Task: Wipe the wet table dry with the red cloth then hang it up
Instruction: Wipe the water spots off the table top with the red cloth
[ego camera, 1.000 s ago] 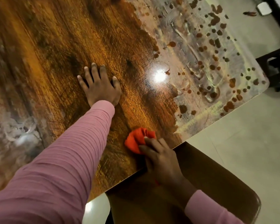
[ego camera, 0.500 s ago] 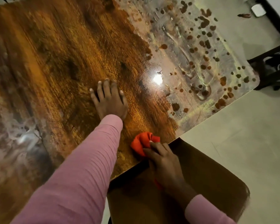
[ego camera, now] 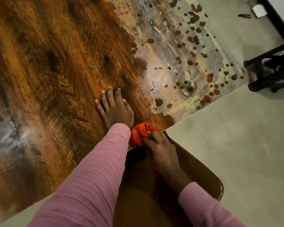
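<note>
the wooden table (ego camera: 56, 66) fills the left and centre of the frame, its upper right part filmed with water and dotted with drops (ego camera: 187, 66); pale floor (ego camera: 236, 145) takes the lower right; a brown chair (ego camera: 198, 171) sits at bottom centre by the table's edge; the left hand (ego camera: 116, 110), in a pink sleeve (ego camera: 97, 177), lies flat on the wood, fingers straight, grasping nothing; the right hand (ego camera: 161, 151) clutches the bunched red cloth (ego camera: 139, 133) at the table's edge, centre frame, beside the left wrist

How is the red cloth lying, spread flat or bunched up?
Bunched up: the red cloth is a crumpled wad in the right hand.
</note>
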